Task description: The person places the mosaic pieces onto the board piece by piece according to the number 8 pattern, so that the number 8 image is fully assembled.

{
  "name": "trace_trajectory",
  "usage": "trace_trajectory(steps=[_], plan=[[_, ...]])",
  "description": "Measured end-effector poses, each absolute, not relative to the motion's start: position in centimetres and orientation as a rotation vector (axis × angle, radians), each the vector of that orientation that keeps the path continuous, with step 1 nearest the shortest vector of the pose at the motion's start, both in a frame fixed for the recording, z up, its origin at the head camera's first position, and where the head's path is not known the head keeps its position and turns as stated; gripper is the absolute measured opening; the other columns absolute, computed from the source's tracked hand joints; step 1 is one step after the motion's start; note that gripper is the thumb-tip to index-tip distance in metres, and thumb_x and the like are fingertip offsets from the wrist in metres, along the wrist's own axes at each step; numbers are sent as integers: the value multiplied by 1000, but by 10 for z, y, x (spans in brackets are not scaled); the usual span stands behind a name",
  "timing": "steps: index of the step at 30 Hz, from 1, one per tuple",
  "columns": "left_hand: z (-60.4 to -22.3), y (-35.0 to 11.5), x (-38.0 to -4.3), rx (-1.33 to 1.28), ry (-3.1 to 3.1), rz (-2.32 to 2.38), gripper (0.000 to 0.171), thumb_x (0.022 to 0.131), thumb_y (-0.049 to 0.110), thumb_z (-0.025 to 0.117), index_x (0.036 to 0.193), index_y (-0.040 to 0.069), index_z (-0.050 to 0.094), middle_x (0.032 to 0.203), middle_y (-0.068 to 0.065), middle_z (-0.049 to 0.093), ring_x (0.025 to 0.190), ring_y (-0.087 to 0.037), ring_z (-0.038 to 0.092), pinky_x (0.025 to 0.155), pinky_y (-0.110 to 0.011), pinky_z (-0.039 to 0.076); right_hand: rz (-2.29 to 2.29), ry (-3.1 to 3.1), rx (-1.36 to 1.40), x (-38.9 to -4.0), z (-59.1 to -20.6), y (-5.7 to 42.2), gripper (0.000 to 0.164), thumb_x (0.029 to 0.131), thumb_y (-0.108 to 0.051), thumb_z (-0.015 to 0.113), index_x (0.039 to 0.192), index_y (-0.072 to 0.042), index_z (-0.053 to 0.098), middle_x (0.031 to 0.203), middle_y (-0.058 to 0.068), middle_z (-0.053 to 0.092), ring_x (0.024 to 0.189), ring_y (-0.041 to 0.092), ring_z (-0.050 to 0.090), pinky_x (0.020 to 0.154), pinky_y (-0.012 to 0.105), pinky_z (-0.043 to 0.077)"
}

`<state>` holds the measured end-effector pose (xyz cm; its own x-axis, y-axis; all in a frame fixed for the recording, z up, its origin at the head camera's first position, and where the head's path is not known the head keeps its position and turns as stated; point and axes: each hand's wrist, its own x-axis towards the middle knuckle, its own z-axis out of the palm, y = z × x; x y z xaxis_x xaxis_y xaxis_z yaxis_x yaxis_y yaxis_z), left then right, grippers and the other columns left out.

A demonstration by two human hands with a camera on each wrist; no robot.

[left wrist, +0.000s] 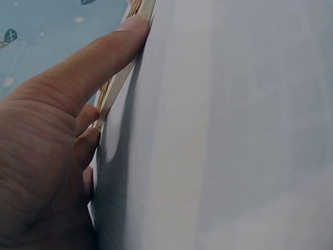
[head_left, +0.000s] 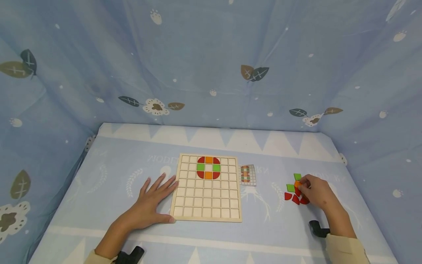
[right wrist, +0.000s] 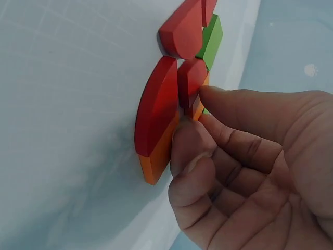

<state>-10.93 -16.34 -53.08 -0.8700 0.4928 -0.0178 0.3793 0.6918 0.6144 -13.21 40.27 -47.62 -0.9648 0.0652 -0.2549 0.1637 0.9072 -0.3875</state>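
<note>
A square wooden grid board (head_left: 207, 201) lies on the table. Near its top, several red corner tiles (head_left: 200, 160), two orange tiles (head_left: 208, 160) and two green tiles (head_left: 200, 167) form a ring around a bare cell. Along the board's left edge rests my left hand (head_left: 148, 205), fingers spread, thumb by the lower left corner. Over a small group of loose tiles on the right is my right hand (head_left: 318, 190). Its thumb and index finger pinch a rounded red tile (right wrist: 191, 78) among a larger red tile (right wrist: 157, 109), orange pieces (right wrist: 158, 156) and a green tile (right wrist: 210, 41).
A small pattern card (head_left: 248, 175) with a coloured grid lies against the board's right side. Blue patterned cloth (head_left: 211, 66) hangs behind and on both sides of the table. Black wrist mounts (head_left: 319, 229) sit close to the tabletop.
</note>
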Motion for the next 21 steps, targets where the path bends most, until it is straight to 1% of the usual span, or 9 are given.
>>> trace_trajectory(steps=[3,10,16,21], plan=[[-531,-163,-110,718,2726,929,116,68,65,88,164,20,39,172,-2,28,159,-39,8,120,-69,-7,-630,2801,208,-132,-475,403,28,98,-10,70,115,10,60,91,15,64,73,23,58,62,34,56],[-533,-163,-112,695,2718,906,118,66,65,89,164,21,39,172,0,27,160,-37,6,120,-67,-9,-658,2836,207,-130,-476,402,24,95,-8,73,107,7,58,89,14,64,74,24,57,61,34,56],[-534,-163,-111,683,2731,921,118,66,65,89,163,21,40,172,-1,28,160,-38,7,120,-68,-8,-653,2841,220,-132,-471,398,22,97,-10,71,108,6,60,89,13,64,74,24,57,60,33,55],[-534,-164,-112,680,2713,908,117,67,66,88,164,23,38,172,2,25,160,-37,6,121,-67,-9,-681,2894,155,-128,-459,385,17,99,-10,69,107,3,62,87,9,64,71,22,58,57,34,52]])
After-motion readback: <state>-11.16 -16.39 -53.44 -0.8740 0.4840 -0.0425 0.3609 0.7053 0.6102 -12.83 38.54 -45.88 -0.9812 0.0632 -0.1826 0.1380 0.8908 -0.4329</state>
